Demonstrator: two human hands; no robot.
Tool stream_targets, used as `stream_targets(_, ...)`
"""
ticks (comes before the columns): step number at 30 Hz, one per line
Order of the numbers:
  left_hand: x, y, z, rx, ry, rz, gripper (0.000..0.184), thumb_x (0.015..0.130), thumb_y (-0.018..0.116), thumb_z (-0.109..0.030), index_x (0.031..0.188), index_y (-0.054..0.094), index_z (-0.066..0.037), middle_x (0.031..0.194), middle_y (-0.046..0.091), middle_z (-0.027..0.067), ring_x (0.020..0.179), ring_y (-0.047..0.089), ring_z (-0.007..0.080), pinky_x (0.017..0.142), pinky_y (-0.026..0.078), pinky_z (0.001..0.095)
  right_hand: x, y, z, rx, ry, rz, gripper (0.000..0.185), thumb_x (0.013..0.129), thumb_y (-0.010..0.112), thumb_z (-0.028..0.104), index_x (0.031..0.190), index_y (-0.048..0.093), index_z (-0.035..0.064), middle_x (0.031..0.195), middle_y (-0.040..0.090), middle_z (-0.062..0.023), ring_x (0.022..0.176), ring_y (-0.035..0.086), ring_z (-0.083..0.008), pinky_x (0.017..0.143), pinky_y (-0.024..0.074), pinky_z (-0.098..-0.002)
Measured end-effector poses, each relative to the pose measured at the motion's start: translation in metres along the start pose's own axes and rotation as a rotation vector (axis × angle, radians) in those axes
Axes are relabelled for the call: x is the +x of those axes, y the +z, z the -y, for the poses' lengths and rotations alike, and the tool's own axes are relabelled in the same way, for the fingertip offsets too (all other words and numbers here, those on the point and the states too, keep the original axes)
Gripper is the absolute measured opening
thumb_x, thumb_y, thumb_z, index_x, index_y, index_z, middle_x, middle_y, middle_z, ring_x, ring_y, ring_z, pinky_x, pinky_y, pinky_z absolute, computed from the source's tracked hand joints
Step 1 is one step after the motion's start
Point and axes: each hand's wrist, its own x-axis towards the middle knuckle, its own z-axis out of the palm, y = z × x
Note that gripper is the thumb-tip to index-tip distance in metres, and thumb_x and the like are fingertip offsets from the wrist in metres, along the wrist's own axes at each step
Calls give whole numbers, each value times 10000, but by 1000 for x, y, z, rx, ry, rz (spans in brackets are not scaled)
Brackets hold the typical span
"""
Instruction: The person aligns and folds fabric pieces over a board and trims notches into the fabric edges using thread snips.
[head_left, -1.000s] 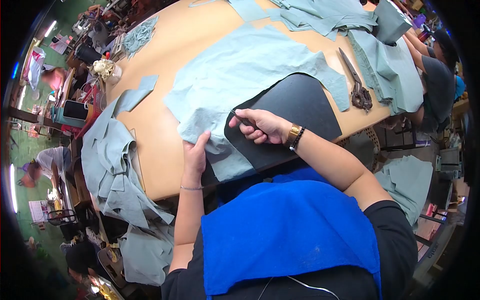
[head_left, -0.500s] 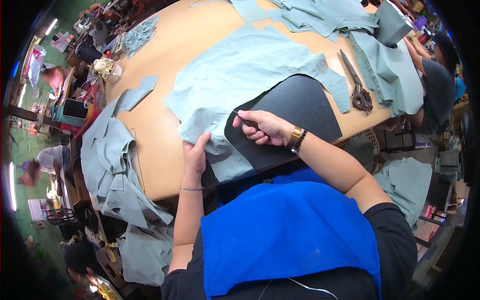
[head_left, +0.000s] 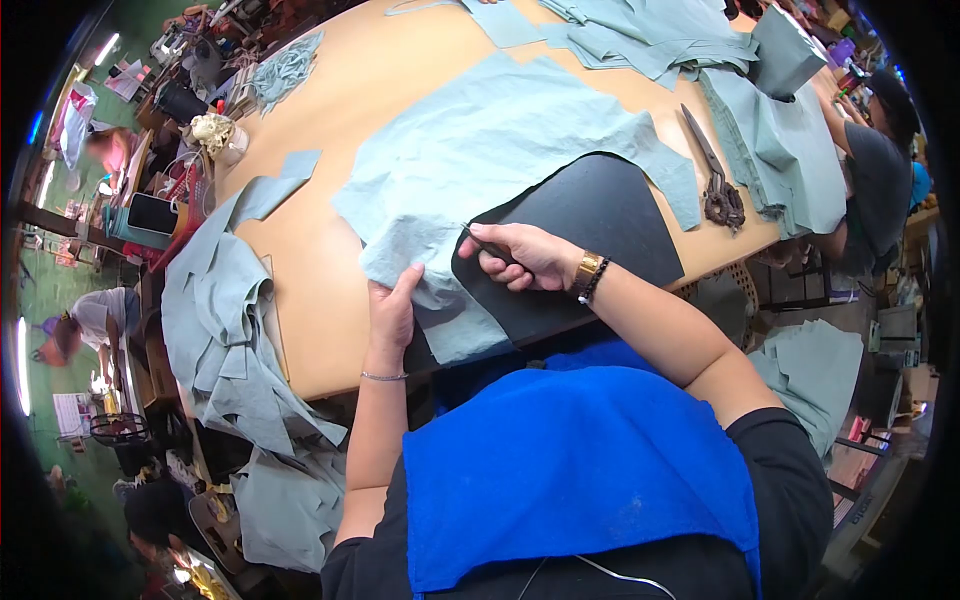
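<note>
A pale green fabric piece (head_left: 500, 130) lies spread over the table, wrinkled near its lower left part. My left hand (head_left: 393, 310) grips that part, thumb on top and fingers hidden beneath. My right hand (head_left: 525, 258) is closed around a small dark tool (head_left: 488, 243), whose tip meets the fabric's curved edge. What kind of tool it is, I cannot tell. Below the fabric and my right hand sits a black flat panel (head_left: 610, 215). Large dark-handled scissors (head_left: 712, 170) lie to the right of the fabric.
Green fabric strips (head_left: 225, 330) hang over the table's left edge. More fabric (head_left: 650, 35) is piled at the back, and a folded stack (head_left: 780, 150) lies at the right. A container (head_left: 218, 138) stands at the left edge. A person (head_left: 880, 150) is at the far right.
My hands and the fabric keep nearly the same positions. The view has shifted slightly, and the person at the far right has moved a little.
</note>
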Motion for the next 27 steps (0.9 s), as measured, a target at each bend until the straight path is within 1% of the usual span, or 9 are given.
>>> stream_targets(3, 1, -2, 1, -3, -8, 9, 471, 891, 650, -9, 1339, 504, -5, 1261, 595, 81, 1142, 573, 180, 992, 439, 316, 2, -1, -3, -52, -46, -24, 352, 1051, 420, 408, 1076, 537, 76, 661, 406, 61, 487, 307, -19, 401, 250, -175)
stream_targets(6, 1, -4, 3, -3, -16, 20, 501, 893, 630, -8, 1370, 475, -24, 1303, 576, 90, 1194, 552, 203, 1028, 422, 346, -7, -2, -4, -41, -33, -29, 350, 1050, 424, 403, 1073, 537, 72, 667, 410, 60, 491, 310, -17, 399, 251, -175)
stream_targets(10, 2, -4, 4, 23, -9, 14, 502, 892, 631, -4, 1368, 473, -27, 1300, 576, 92, 1194, 552, 205, 1027, 424, 348, -2, 2, -1, -45, -4, -2, 348, 1053, 422, 395, 1067, 541, 68, 668, 415, 56, 487, 312, -16, 398, 254, -175)
stream_targets(15, 0, -1, 1, 22, 1, 14, 525, 885, 638, -4, 1377, 458, -25, 1310, 568, 98, 1203, 545, 212, 1035, 417, 357, -3, -1, -6, -58, -44, -13, 362, 1052, 418, 403, 1080, 540, 63, 672, 418, 55, 487, 309, -21, 399, 252, -177)
stream_targets(18, -3, 4, -5, 97, 44, -21, 480, 893, 655, -21, 1345, 494, 7, 1292, 573, 93, 1173, 554, 196, 1018, 421, 327, -7, 2, -4, -41, -7, -14, 363, 1053, 413, 404, 1084, 542, 67, 661, 418, 57, 483, 293, -27, 405, 242, -189)
stream_targets(21, 0, 0, 1, 77, 4, -25, 508, 892, 662, -31, 1364, 482, 18, 1320, 558, 102, 1201, 541, 208, 1042, 404, 336, -1, 7, -1, -55, 3, -7, 339, 1052, 415, 392, 1088, 544, 80, 646, 412, 62, 484, 285, -33, 414, 249, -198)
stream_targets(24, -2, -9, 4, 129, -14, -7, 552, 893, 666, -42, 1398, 451, 24, 1347, 539, 115, 1235, 521, 217, 1065, 386, 344, -1, 4, -6, -77, -49, -37, 326, 1056, 419, 369, 1056, 547, 69, 639, 409, 59, 474, 300, -26, 394, 248, -186)
stream_targets(26, -13, -19, 1, 285, 30, -17, 567, 898, 669, -52, 1410, 438, 27, 1367, 523, 123, 1255, 505, 223, 1076, 376, 351, -23, 5, -6, -144, -72, -92, 320, 1054, 415, 346, 1046, 549, 55, 637, 403, 49, 478, 301, -33, 402, 259, -193)
stream_targets(27, -24, -20, -5, 357, 40, -65, 584, 896, 674, -53, 1419, 427, 27, 1369, 520, 129, 1262, 500, 226, 1079, 376, 358, -37, 2, -5, -145, -106, -106, 323, 1054, 415, 345, 1057, 553, 54, 637, 399, 47, 479, 300, -34, 407, 263, -193)
